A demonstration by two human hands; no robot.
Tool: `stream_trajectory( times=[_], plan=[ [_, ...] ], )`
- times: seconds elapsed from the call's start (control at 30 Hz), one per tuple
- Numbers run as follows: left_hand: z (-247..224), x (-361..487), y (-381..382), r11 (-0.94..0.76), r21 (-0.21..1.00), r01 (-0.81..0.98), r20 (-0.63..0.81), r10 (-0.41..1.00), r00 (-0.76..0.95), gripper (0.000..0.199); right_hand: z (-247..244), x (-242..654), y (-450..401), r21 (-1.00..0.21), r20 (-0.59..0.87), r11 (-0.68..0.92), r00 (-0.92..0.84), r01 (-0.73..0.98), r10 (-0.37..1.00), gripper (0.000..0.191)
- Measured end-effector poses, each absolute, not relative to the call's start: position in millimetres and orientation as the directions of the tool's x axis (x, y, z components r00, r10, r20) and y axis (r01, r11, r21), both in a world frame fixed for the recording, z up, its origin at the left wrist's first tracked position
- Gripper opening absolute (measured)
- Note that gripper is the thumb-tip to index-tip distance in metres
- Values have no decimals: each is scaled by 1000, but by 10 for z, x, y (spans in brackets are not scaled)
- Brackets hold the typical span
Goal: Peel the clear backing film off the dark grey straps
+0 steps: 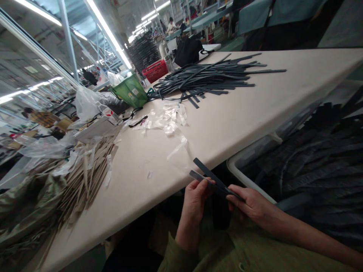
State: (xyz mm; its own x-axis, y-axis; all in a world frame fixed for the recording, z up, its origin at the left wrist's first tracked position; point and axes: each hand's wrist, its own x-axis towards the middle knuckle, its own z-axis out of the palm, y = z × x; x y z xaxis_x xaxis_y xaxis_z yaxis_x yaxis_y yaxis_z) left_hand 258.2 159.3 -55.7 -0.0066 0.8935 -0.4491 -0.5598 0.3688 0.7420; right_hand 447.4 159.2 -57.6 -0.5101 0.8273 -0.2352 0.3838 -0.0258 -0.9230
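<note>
My left hand pinches a dark grey fabric strip near its end, thumb on top. Close beside it, my right hand is closed on the same strip and on a second dark strip end. The two ends spread apart in a narrow V that points toward the table edge. Both hands are just off the table's near side, above my lap. How the strips run below my hands is hidden against dark clothing.
On the pale table lie a heap of dark strips, clear plastic scraps, a green basket, a red basket and a pile of beige strips. To the right, a white bin holds many dark strips.
</note>
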Motion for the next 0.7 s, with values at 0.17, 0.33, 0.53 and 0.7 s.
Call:
stream_trajectory(
  times=[0.17,0.33,0.53,0.7],
  plan=[
    [-503,2654,1583,319,805,-501,-378,926,-17,31,-477,4446,1655,-938,-165,8,-466,347,869,45],
    [-531,2478,1688,269,778,-568,-407,904,-129,38,-582,4725,1441,-911,-153,63,-478,406,865,37],
    [-632,2862,1510,419,709,-567,-441,891,106,39,-644,4638,1444,-886,-129,65,-380,459,916,34],
    [-750,2961,1418,423,733,-533,-448,889,90,39,-722,4826,1319,-878,-160,64,-416,475,895,37]
  ],
)
